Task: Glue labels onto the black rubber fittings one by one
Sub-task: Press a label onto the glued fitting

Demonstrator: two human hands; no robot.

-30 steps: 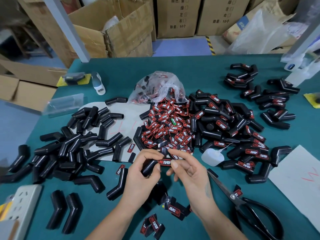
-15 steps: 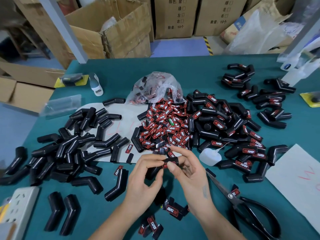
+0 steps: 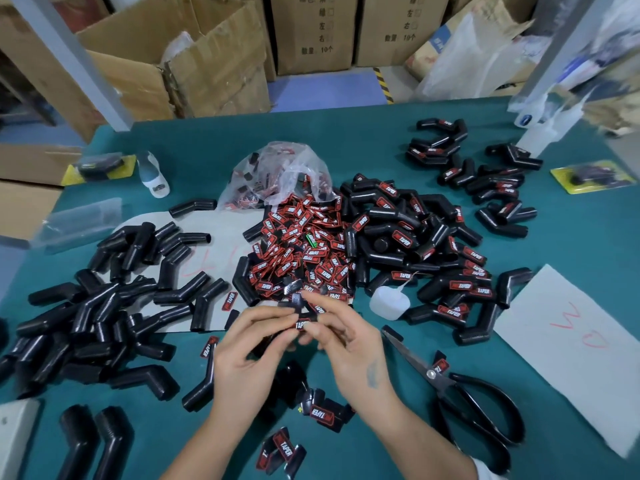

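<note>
Both hands meet low over the table: the left hand grips a black fitting, while the right hand pinches a label against it. The rubber looks light and bendy, so hold its straight end; the label is thin and floppy, best pressed flat by its edges.

Looked like a small factory/warehouse packing stn: stacked cardboard cartons w/ printed qty marks behind, green tabletop heaped w/ black rubber fittings, loose labels, scissors.

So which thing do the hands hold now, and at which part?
Both hands hold one black fitting; right fingertips press its label near the upper end.
</note>
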